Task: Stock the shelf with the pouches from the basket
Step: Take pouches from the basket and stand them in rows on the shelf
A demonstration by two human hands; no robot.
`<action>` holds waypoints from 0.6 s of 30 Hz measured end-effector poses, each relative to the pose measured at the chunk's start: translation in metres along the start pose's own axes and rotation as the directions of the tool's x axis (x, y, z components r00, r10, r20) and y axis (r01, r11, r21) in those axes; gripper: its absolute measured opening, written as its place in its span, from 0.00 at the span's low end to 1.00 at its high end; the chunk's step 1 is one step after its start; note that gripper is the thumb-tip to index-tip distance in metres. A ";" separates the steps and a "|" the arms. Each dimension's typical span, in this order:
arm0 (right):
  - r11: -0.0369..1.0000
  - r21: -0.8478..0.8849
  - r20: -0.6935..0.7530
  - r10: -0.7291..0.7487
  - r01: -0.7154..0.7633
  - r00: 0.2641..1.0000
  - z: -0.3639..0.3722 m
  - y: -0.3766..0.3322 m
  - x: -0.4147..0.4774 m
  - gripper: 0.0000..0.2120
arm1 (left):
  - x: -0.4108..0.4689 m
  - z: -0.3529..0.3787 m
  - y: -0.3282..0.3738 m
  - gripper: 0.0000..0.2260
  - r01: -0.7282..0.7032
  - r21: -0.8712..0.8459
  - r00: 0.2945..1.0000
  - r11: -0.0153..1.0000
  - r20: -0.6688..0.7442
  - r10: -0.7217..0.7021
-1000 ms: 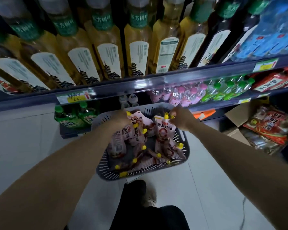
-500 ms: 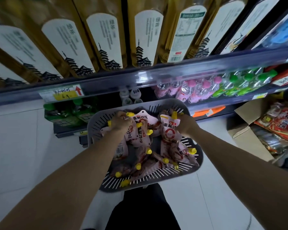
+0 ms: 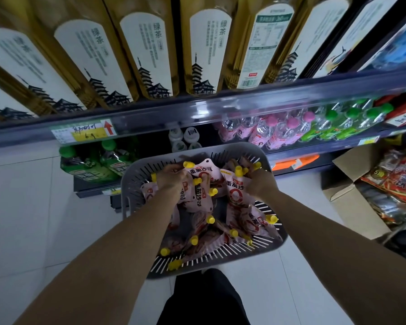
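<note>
Both hands are down in the grey slotted basket [image 3: 134,188], which sits low in front of the shelf [image 3: 220,111], just ahead of my dark trouser leg [image 3: 204,299]. The pink pouches [image 3: 251,221] with yellow screw caps lie heaped inside it, spouts pointing every way, and 1 cap pokes through the slots of the near wall.

My left hand [image 3: 171,178] is at the far left of the heap with its fingers curled round the tops of at least 2 pouches. I cannot tell exactly how many it grips. My right hand [image 3: 259,184] is at the far right, fingers clamped on the neck of an upright pouch [image 3: 234,193] whose printed front faces me – 2 yellow caps show just beside its knuckles.

Above the shelf's rail stand tall tea bottles [image 3: 148,48] with white pagoda labels, and a yellow price tag [image 3: 85,134] with a red arrow is clipped to the rail. Under it are pink-capped bottles [image 3: 279,130], green-capped bottles [image 3: 349,123] to their right, and green-labelled bottles [image 3: 99,163] just left of the basket. At the right edge, an open cardboard box [image 3: 352,202] holds red snack bags [image 3: 399,174].
</note>
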State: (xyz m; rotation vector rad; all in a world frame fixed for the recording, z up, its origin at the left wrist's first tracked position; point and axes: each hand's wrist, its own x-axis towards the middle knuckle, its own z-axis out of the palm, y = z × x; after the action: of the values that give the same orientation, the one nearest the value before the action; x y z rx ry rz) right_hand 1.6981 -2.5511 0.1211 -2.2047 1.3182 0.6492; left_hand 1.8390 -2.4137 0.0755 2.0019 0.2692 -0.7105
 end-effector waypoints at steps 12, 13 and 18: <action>0.839 0.545 0.030 -0.031 0.010 0.999 -0.039 -0.003 -0.050 0.14 | -0.052 -0.011 0.040 0.12 -0.339 0.145 0.922 0.930 0.247 0.298; 0.825 0.564 0.031 -0.042 0.018 0.999 -0.049 -0.004 -0.060 0.14 | -0.059 -0.016 0.048 0.13 -0.360 0.147 0.914 0.921 0.253 0.317; 0.667 0.745 0.056 -0.095 0.022 0.994 -0.100 -0.008 -0.116 0.16 | -0.100 -0.049 0.094 0.02 -0.406 0.194 0.909 0.893 0.189 0.372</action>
State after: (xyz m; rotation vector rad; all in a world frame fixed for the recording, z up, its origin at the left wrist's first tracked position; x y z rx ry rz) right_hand 1.6713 -2.5329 0.2706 -1.4995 1.1683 0.1144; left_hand 1.8200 -2.4103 0.2201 2.1187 -0.3142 -0.6457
